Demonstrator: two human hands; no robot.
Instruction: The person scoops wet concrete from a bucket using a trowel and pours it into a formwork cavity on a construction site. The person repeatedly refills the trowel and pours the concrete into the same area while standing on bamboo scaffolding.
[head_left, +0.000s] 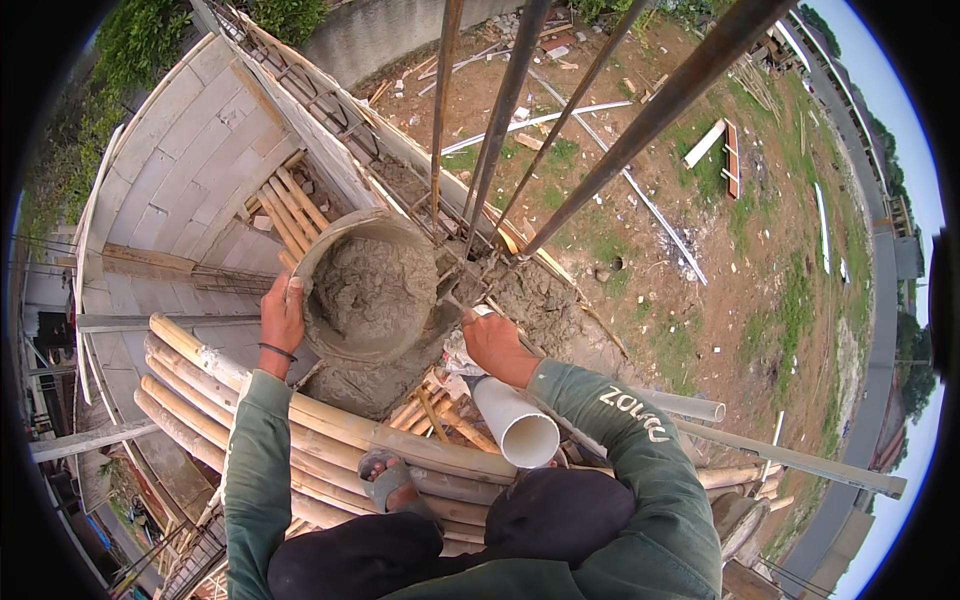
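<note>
My left hand (283, 319) grips the rim of a round, cement-crusted bucket (330, 234). Wet grey mortar (367, 296) lies inside it, and the bucket tilts towards the formwork. My right hand (495, 341) is closed on the handle of a small tool (453, 301), apparently a trowel, whose far end is hidden in or near the mortar just right of the bucket. Upright steel rebars (504, 112) rise from the formwork corner beyond my right hand. Fresh mortar (547, 307) covers the formwork to the right, and more (360, 386) lies below the bucket.
Bamboo poles (330, 424) form the platform under my sandalled foot (390, 484). A white plastic pipe (517, 424) stands close to my right forearm. A board-sided beam form with a rebar cage (307, 86) runs to the upper left beside a block wall (187, 165). Littered ground (675, 300) lies far below.
</note>
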